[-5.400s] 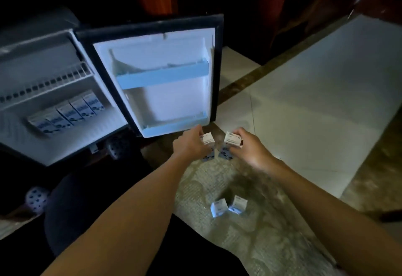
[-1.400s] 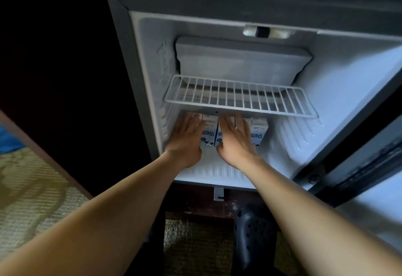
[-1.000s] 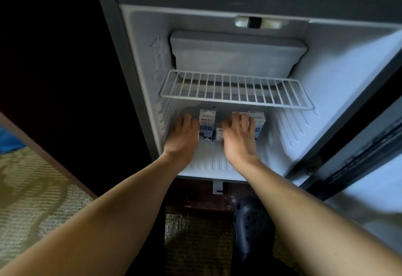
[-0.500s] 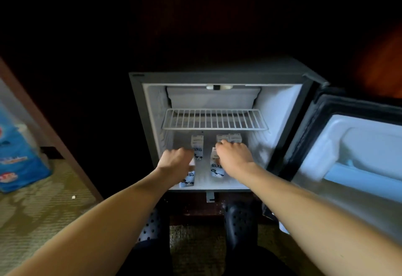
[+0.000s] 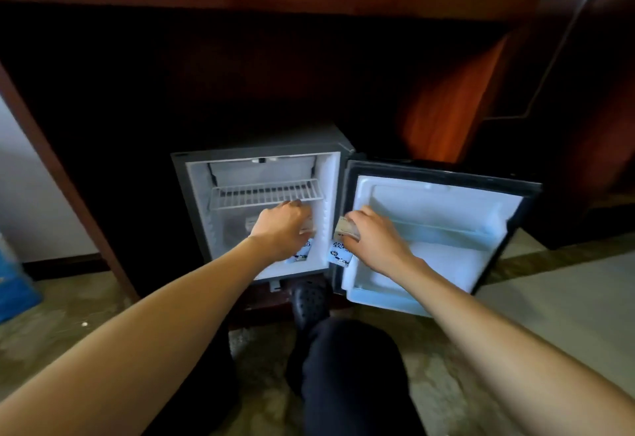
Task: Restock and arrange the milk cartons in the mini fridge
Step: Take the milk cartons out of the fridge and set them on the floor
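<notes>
Two hands, two cartons: left hand (image 5: 281, 229) fingers clasp the first carton (image 5: 303, 252) inside the mini fridge (image 5: 192, 195). Right hand (image 5: 376, 241) fingers clasp the second carton (image 5: 341, 253) at the open door (image 5: 446, 202). One wire shelf (image 5: 266, 193) sits above.

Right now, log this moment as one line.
left hand grips left carton below wire shelf | right hand grips right carton near open door

Nothing readable from my end tbh: print on the left carton (image 5: 303, 252) and right carton (image 5: 341, 254), mid-frame, is just blue-black smudges.
</notes>
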Demonstrator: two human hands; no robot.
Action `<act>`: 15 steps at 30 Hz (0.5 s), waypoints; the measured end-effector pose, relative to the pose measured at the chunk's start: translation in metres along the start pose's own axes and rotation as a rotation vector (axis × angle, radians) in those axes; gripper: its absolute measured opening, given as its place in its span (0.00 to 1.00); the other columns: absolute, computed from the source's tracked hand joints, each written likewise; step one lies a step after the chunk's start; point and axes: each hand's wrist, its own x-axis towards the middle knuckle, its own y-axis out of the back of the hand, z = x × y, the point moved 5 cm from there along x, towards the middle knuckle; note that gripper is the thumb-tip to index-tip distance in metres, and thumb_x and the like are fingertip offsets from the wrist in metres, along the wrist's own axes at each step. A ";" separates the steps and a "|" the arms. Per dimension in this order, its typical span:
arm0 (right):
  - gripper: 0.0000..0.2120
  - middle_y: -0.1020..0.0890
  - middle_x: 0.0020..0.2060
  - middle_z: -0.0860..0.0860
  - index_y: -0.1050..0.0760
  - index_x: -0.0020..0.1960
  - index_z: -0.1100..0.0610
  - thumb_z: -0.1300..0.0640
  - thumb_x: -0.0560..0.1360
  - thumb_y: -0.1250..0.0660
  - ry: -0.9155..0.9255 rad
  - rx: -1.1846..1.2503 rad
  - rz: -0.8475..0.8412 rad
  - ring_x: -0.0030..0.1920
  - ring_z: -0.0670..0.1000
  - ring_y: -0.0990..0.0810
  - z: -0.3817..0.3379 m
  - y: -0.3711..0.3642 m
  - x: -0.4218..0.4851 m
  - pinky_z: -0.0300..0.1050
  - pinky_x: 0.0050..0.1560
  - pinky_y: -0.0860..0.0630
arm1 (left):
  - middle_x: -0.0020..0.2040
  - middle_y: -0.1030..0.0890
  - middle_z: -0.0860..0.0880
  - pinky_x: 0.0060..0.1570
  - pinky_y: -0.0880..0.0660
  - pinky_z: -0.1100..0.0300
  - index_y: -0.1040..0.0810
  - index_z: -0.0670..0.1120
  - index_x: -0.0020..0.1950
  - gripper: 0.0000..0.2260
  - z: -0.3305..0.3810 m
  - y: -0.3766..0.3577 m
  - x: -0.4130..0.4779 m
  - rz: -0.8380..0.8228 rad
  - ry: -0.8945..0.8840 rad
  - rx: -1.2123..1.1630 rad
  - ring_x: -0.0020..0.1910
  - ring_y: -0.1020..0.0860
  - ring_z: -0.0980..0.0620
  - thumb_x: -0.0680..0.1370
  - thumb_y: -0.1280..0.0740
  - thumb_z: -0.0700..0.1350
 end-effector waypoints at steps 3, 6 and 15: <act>0.06 0.28 0.44 0.51 0.25 0.45 0.55 0.52 0.75 0.33 -0.098 0.078 0.061 0.42 0.55 0.25 0.033 0.030 -0.048 0.49 0.41 0.29 | 0.54 0.22 0.52 0.47 0.24 0.52 0.24 0.50 0.56 0.09 0.054 0.010 -0.001 0.016 -0.045 -0.059 0.48 0.23 0.48 0.79 0.35 0.51; 0.05 0.27 0.42 0.51 0.26 0.43 0.54 0.53 0.75 0.32 -0.173 0.069 0.099 0.42 0.55 0.25 0.073 0.045 -0.094 0.50 0.41 0.30 | 0.50 0.22 0.53 0.44 0.26 0.53 0.25 0.51 0.52 0.06 0.107 0.001 -0.001 -0.010 -0.097 -0.119 0.48 0.21 0.47 0.78 0.34 0.51; 0.13 0.25 0.50 0.52 0.22 0.60 0.54 0.52 0.77 0.30 -0.413 0.082 0.090 0.52 0.56 0.24 0.187 0.028 -0.207 0.53 0.54 0.27 | 0.58 0.23 0.50 0.47 0.29 0.54 0.25 0.50 0.61 0.14 0.243 -0.096 -0.014 -0.179 -0.203 -0.172 0.57 0.23 0.46 0.78 0.33 0.52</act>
